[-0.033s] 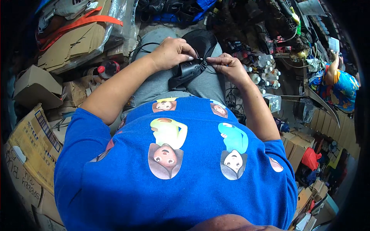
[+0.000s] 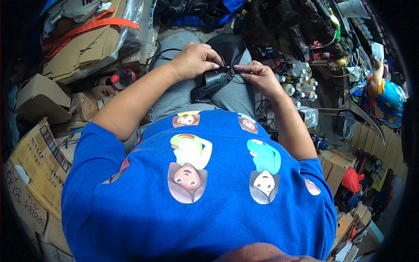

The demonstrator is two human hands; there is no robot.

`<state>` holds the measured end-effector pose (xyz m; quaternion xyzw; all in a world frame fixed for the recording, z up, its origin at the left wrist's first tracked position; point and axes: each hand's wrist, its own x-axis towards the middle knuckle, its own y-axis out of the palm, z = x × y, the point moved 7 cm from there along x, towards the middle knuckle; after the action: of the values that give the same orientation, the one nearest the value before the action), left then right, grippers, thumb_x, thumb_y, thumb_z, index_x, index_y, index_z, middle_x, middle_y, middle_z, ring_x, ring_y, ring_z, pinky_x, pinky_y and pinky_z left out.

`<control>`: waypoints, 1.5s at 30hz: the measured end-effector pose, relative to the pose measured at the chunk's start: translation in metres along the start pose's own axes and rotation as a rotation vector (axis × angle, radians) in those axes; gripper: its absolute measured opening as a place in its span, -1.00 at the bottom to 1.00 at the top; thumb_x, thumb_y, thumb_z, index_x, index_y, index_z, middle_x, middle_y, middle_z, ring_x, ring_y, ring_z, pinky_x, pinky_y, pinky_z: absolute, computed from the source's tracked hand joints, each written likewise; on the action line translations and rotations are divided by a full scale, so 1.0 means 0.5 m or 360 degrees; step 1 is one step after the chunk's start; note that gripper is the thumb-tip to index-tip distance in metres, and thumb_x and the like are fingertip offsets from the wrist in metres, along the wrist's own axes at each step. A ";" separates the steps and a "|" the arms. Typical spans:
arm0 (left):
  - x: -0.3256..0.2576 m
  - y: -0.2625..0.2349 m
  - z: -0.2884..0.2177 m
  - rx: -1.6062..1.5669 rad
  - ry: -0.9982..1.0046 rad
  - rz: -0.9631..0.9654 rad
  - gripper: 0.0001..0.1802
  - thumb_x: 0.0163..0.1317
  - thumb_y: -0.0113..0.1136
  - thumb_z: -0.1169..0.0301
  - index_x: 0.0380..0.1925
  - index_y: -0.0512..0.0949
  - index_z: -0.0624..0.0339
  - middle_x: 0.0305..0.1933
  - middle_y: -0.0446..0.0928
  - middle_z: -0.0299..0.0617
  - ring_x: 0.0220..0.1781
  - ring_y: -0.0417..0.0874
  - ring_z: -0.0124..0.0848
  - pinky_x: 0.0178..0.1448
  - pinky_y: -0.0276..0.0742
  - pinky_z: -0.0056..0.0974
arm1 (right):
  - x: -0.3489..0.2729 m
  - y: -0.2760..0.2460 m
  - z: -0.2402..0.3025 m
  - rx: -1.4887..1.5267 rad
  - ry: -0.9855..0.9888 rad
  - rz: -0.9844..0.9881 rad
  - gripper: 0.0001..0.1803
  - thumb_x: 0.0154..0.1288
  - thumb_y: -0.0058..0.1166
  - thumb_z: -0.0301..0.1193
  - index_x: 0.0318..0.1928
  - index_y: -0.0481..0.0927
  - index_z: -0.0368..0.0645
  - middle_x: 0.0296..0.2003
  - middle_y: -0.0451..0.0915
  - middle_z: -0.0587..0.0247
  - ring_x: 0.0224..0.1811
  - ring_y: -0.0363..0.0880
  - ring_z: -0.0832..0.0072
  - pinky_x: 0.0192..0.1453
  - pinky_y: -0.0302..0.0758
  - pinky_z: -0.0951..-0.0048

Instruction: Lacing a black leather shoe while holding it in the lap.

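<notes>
A cluttered repair workshop is shown: flattened cardboard boxes (image 2: 83,52) are stacked at ten o'clock, tangled cables and dark parts (image 2: 279,22) at twelve, small white bottles (image 2: 301,81) at two.

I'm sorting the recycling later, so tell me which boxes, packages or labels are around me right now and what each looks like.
Printed cardboard box: lower left, brown, striped label patch.
Open plain carton: left, brown, flaps up.
Flattened cardboard in clear plastic: upper left, orange strap across.
Red-capped bottle: beside left forearm, dark.
Row of small brown boxes: right.
Left hand and right hand: on a black pouch.
</notes>
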<state>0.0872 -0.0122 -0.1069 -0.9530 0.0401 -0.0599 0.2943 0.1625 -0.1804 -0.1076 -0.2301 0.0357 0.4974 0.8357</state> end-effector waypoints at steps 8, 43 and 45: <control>-0.004 0.002 -0.013 -0.0030 0.0018 0.0019 -0.83 0.02 0.26 0.45 -0.33 0.68 0.13 -0.38 0.61 -0.14 -0.30 0.63 -0.29 -0.17 0.51 -0.28 | -0.008 0.000 0.000 -0.0062 0.0061 -0.0091 -0.72 0.18 0.21 -0.47 -0.07 0.69 0.02 -0.36 0.52 0.38 -0.24 0.46 0.63 -0.10 0.44 0.59; -0.006 0.017 0.030 -0.0531 -0.0466 -0.0016 -0.72 0.03 0.26 0.55 -0.18 0.65 0.17 -0.28 0.64 -0.18 -0.24 0.64 -0.43 -0.05 0.51 -0.34 | -0.001 0.014 -0.014 0.0340 0.0208 -0.0199 -0.71 0.16 0.26 -0.47 -0.06 0.67 -0.13 -0.39 0.62 0.47 -0.37 0.44 0.77 -0.24 0.42 0.66; 0.002 0.026 0.029 -0.0683 -0.0563 -0.0022 -0.72 0.03 0.27 0.54 -0.18 0.64 0.18 -0.32 0.64 -0.18 -0.28 0.64 -0.46 -0.07 0.51 -0.35 | 0.002 0.015 -0.020 0.0355 0.0202 -0.0210 -0.71 0.15 0.26 -0.47 -0.07 0.66 -0.14 -0.39 0.62 0.46 -0.37 0.44 0.77 -0.24 0.42 0.67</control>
<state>0.0895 -0.0148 -0.1261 -0.9894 -0.0065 0.1152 0.0878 0.1583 -0.1808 -0.1195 -0.1688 0.1284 0.4188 0.8830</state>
